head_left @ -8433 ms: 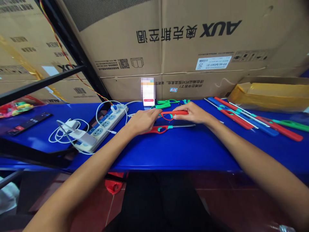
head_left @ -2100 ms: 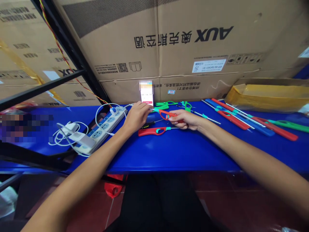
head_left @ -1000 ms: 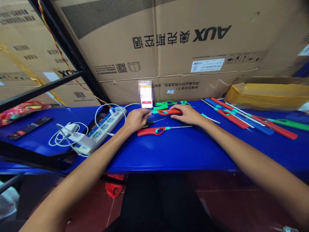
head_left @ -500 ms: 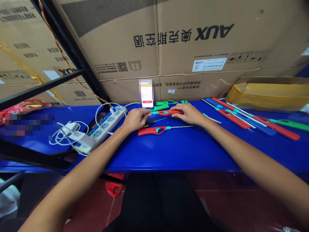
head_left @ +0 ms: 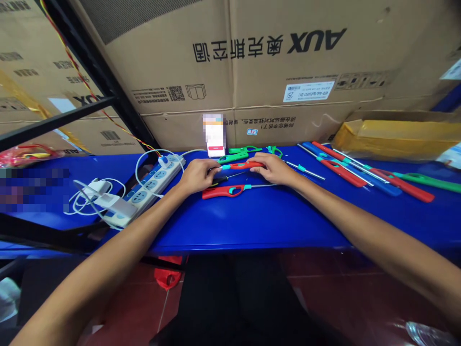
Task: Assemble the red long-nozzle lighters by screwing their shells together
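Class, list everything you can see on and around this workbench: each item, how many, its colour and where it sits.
Bench: one, blue, under the items.
AUX cartons: several, brown, behind the bench.
Phone: one, white, upright against a carton.
Power strip: one, white and blue, left.
Charger: one, white, cabled, left of the strip.
Yellow package: one, far right, rear.
Front lighter: one, red and teal, before the hands.
Middle lighter: one, red, between the hands.
Screwdriver: one, black handle, by the left hand.
Green lighter pieces: three, behind the hands.
Lighter row: four, red, blue and green, right.
Hands: two, left near the middle lighter's tip, right on its handle.
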The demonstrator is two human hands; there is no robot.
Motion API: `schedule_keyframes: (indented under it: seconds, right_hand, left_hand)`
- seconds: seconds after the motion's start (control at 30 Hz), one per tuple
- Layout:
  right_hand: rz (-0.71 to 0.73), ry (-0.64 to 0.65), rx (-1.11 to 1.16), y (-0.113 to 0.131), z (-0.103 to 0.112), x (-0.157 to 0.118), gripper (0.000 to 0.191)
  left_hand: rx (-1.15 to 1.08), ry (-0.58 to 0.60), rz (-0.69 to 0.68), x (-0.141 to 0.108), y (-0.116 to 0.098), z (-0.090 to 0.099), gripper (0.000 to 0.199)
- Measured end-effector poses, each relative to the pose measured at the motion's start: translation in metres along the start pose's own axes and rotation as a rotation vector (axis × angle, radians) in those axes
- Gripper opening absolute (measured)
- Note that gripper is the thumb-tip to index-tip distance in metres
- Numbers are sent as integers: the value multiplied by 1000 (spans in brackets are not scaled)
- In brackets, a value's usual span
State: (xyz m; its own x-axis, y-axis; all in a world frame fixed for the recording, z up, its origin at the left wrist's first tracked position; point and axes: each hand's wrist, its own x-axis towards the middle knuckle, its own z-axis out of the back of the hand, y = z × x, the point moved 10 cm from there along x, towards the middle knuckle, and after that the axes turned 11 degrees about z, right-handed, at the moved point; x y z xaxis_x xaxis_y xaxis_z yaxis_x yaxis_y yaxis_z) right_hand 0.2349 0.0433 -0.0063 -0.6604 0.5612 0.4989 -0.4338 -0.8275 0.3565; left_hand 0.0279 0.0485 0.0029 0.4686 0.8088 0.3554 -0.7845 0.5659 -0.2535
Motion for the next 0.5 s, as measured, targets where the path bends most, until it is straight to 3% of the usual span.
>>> schedule_keyframes:
  seconds: [0.13,0.27,0.5]
  right_hand:
    - [12,34,-90,6,1,0,30]
    - [43,-35,-233,9,12,-1,38]
    - [-17,54,-238,-17,7,-1,43]
  left_hand:
    - [13,6,-5,-1,-2,-1,29]
    - [66,-37,16,-2,-1,-3,32]
    - [35,30,4,6,-7,-11,39]
